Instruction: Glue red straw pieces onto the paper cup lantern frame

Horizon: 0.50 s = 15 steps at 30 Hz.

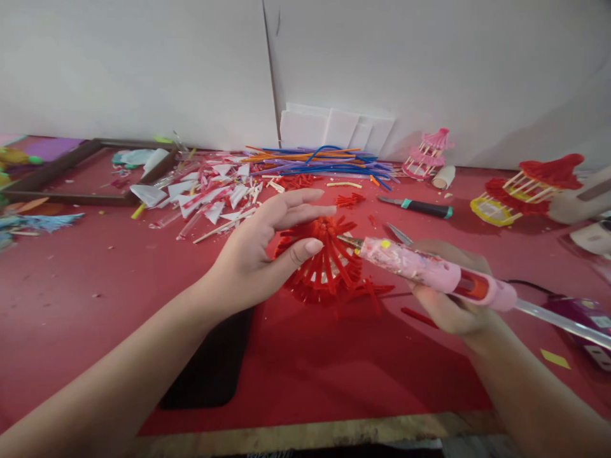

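Note:
A red craft piece of fuzzy pipe cleaners, its strips fanning down from a knotted top, sits on the red table. My left hand is beside its top, thumb and fingers stretched out and apart. Whether the fingertips touch the strips I cannot tell. In my right hand is a pink hot glue gun, with a clear glue stick coming out of its rear. Its nozzle points left, close to the top of the red piece. Part of my right hand is hidden behind the gun.
Behind lie colourful pipe cleaners and a heap of paper and plastic scraps. A craft knife, small pink tower and red-yellow pavilion stand or lie right. A black phone-like slab and purple power strip are nearer.

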Tool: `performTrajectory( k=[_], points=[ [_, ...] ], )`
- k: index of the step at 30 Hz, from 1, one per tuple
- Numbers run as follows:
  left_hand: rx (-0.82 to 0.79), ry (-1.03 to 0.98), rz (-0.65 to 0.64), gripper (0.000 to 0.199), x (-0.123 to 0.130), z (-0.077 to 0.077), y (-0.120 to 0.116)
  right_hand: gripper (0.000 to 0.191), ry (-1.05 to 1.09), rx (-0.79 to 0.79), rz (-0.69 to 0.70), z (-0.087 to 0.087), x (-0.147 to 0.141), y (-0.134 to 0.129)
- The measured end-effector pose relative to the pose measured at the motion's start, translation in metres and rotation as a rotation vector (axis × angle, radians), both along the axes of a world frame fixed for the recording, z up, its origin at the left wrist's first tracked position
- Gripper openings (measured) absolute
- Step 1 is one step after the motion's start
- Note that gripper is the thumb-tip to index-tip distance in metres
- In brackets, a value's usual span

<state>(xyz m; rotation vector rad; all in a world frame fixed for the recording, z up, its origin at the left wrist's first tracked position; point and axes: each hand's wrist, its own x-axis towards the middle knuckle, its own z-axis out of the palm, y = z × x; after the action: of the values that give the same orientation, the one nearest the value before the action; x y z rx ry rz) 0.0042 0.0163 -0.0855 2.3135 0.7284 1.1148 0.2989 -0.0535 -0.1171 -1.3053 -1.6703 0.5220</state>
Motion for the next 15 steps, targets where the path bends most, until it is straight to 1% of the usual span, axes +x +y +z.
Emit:
performTrajectory(
  k=[2,5,6,7,9,11,15],
  points=[
    [-0.037,-0.054,-0.035,0.041,0.0,-0.003,-0.002,0.01,-0.117,0.151,0.029,0.007,-0.005,-0.001],
    [-0.057,-0.1,-0.061,0.051,-0.001,-0.007,-0.004,0.015,-0.334,0.437,0.066,0.013,-0.01,0.001],
    [-0.059,-0.098,-0.066,0.055,-0.001,-0.008,-0.004,0.018,-0.393,0.506,0.079,0.014,-0.011,0.002],
    [-0.064,-0.096,-0.068,0.058,-0.001,-0.009,-0.005,0.021,-0.425,0.544,0.092,0.014,-0.012,0.002],
    [-0.073,-0.094,-0.071,0.061,-0.001,-0.011,-0.006,0.026,-0.447,0.558,0.107,0.014,-0.012,0.003],
    [-0.07,-0.098,-0.074,0.061,-0.001,-0.013,-0.007,0.028,-0.437,0.543,0.092,0.012,-0.012,0.002],
    [-0.023,-0.098,-0.075,0.063,0.001,-0.017,-0.007,0.018,-0.446,0.532,0.045,0.006,-0.01,-0.003]
  ],
)
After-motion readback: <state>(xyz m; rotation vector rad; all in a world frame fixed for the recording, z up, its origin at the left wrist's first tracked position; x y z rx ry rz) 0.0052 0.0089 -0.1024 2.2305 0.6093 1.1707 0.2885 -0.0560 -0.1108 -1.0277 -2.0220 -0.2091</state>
